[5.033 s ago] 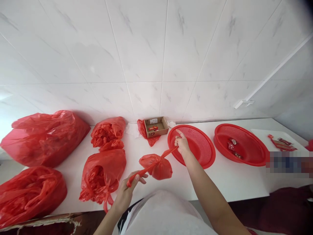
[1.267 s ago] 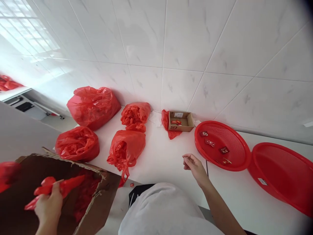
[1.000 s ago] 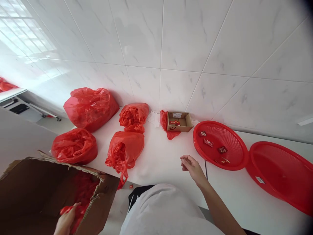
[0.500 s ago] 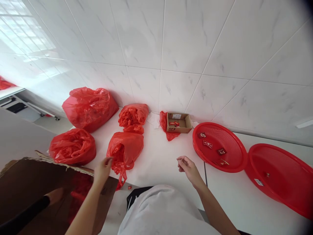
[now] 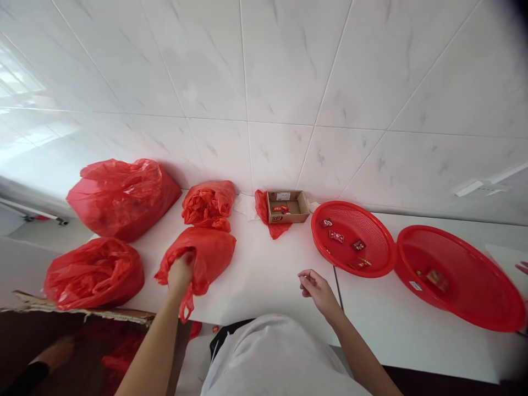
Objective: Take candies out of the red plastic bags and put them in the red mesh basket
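My left hand [image 5: 181,272] reaches into the mouth of a red plastic bag [image 5: 216,253] on the white table [image 5: 264,275]; its fingers are hidden inside. Above the tabletop, right of the bag, my right hand [image 5: 318,292] is closed, thumb against fingers in a pinch. Whatever it may hold is too small to make out. Nearest to that hand is a round red mesh basket [image 5: 375,236] with several small wrapped packets [image 5: 336,236] in it. A second red basket [image 5: 482,286] stands to its right, with a blurred brownish packet [image 5: 436,279] inside.
More red bags [image 5: 124,192] stand at the left and along the tiled wall. A small cardboard box [image 5: 289,218] holding red packets is at the back. Lower left, another person's hand [image 5: 58,352] is inside a large cardboard box [image 5: 20,330]. Another person's fingers [image 5: 523,267] show at far right.
My left hand has gone from beside the red bag into its opening. A brownish packet now shows in the right basket, and fingers have appeared at far right. The view has turned rightward.
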Available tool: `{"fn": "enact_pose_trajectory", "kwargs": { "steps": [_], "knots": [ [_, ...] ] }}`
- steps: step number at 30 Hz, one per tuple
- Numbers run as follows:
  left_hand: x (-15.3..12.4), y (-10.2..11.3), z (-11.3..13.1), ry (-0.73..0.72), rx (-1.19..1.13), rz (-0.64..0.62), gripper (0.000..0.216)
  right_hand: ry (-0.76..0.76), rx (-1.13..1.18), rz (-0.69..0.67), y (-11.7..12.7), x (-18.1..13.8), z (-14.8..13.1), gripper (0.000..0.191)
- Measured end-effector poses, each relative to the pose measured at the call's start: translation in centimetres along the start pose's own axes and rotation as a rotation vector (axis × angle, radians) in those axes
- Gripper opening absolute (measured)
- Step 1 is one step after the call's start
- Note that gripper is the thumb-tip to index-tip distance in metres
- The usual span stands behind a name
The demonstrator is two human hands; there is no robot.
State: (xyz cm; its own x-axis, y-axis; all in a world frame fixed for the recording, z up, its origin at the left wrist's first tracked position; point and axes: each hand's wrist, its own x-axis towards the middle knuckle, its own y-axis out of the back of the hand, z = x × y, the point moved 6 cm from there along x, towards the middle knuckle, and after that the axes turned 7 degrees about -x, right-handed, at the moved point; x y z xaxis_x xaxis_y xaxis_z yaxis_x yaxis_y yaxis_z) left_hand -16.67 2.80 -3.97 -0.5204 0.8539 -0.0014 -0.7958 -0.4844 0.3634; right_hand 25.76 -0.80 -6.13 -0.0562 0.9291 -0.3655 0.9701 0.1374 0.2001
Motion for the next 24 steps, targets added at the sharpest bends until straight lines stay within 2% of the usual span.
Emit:
{"fn": "enact_pose_trajectory", "kwargs": {
  "steps": [3,7,9,12,13,16,19,24],
  "knots": [
    [1.1,3.3,1.0,0.065,0.146,0.095,0.025,0.002,0.009,-0.006,-0.5,0.1,-0.4,0.042],
    [0.5,7.4,3.1,0.009,0.162,0.432,0.026,0.012,0.022,-0.037,-1.9,0.4,-1.4,0.040],
    [0.1,7.5,3.7,-0.030,0.113,0.475,0.027,0.024,0.019,-0.054,-2.6,0.6,-1.8,0.038],
    [0.0,5.9,4.1,-0.087,0.015,0.392,0.025,0.044,0.009,-0.078,-3.4,0.7,-2.4,0.035],
    [0.0,5.5,4.3,-0.110,-0.021,0.403,0.026,0.051,0.006,-0.083,-3.5,0.7,-2.6,0.034],
    [-0.5,5.4,5.4,-0.183,-0.115,0.516,0.027,0.060,0.010,-0.079,-3.6,0.5,-2.7,0.033],
    [-1.6,5.5,7.6,-0.286,-0.178,0.563,0.024,0.041,0.018,-0.062,-3.3,0.2,-2.1,0.033],
    [-4.7,8.2,12.1,-0.510,-0.390,0.833,0.017,0.041,0.008,-0.054,-2.9,0.0,-1.3,0.031]
  ]
}}
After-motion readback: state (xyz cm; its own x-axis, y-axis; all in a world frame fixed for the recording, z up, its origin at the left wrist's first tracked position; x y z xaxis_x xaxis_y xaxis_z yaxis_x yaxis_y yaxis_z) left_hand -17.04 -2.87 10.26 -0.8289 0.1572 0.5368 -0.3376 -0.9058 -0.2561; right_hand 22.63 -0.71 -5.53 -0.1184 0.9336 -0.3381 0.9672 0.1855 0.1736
